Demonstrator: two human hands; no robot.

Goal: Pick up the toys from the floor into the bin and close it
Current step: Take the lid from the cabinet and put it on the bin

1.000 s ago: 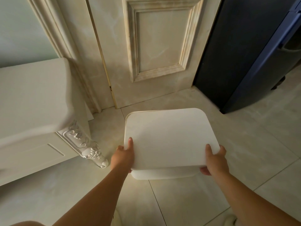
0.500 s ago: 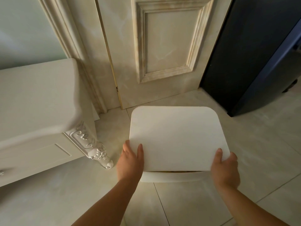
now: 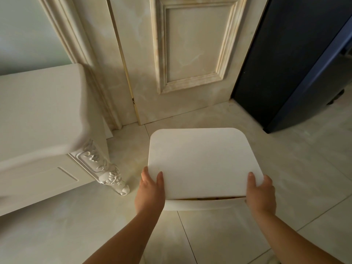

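white lid (image 3: 202, 161), long axis left-right, covers bin (image 3: 198, 205); left hand (image 3: 149, 193), right hand (image 3: 261, 195) fingers (image 3: 145, 173) clamp it.

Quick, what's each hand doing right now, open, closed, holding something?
Left hand: holding the white lid at its near left corner.
Right hand: holding the same lid at its near right corner.

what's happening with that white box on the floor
A person is fitting a white lid onto a white bin that stands on the tiled floor. The left hand grips the lid's near left corner, the right hand its near right corner. A thin gap shows along the near edge, so the bin is not fully closed yet.
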